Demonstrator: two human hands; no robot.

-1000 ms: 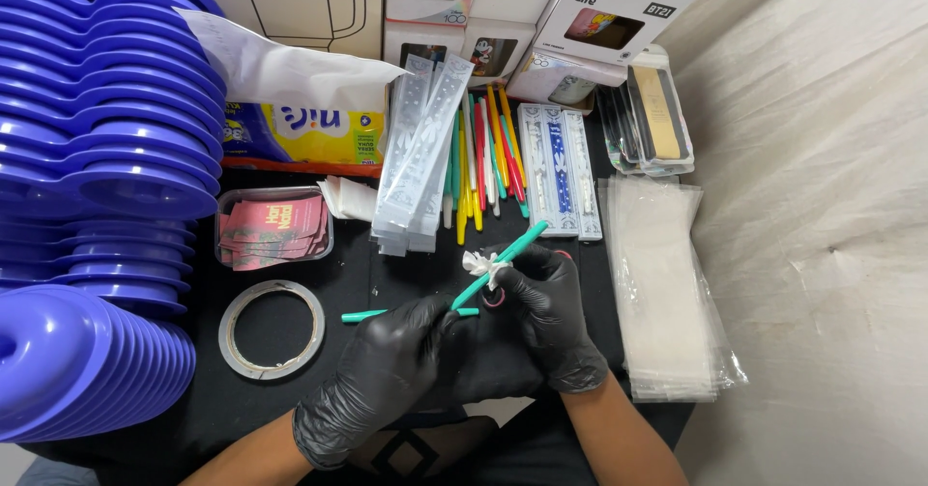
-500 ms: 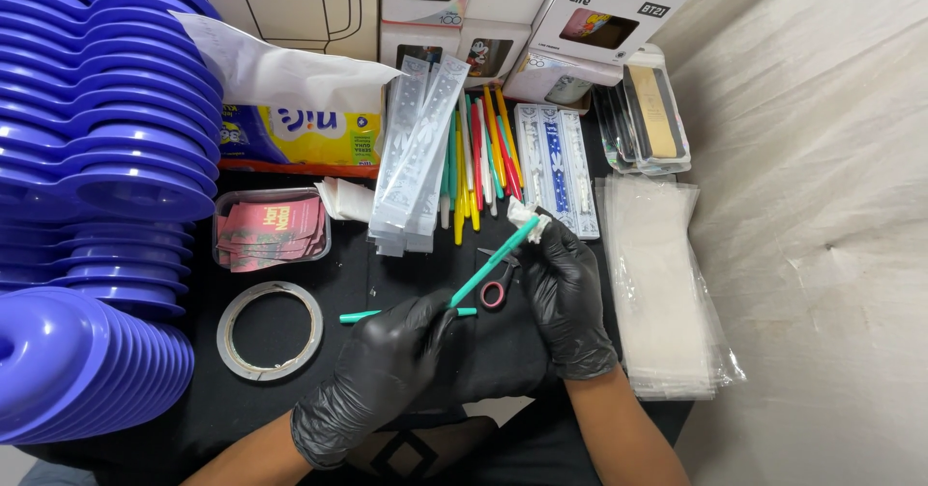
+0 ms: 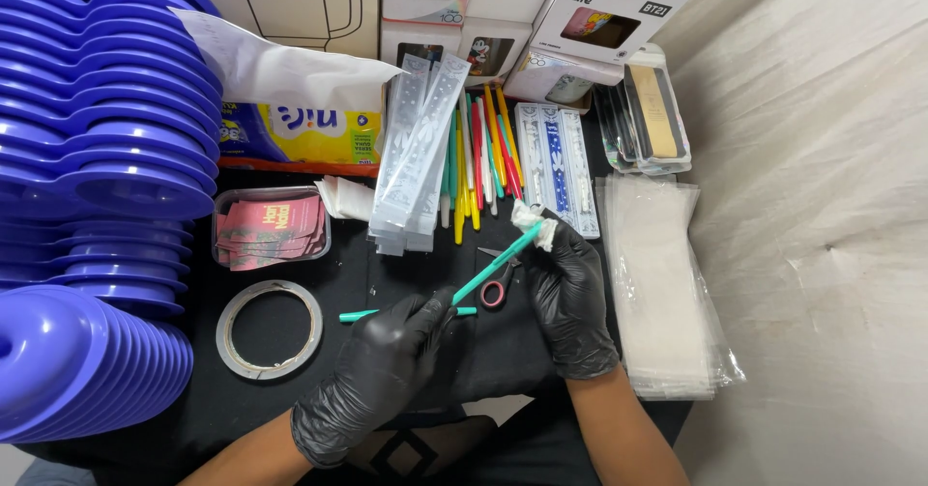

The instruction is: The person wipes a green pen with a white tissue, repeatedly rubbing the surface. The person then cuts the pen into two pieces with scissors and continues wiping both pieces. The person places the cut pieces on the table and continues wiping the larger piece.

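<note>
Diagonally, teal toothbrush (image 3: 493, 269) between left fingers (image 3: 437, 307) and right fingers (image 3: 553, 246).

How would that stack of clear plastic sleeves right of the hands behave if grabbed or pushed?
The clear plastic sleeves look thin and glossy, so probably floppy and slippery; a push would likely fan the stack out, as its lower edges already splay. Likely very light, so one sheet may cling or lift with its neighbours. The right hand, gloved in black, sits just beside it.

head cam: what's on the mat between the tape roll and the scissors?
A loose teal stick lies flat there, between the tape roll and the red-handled scissors; the left hand covers its middle. Head view.
</note>
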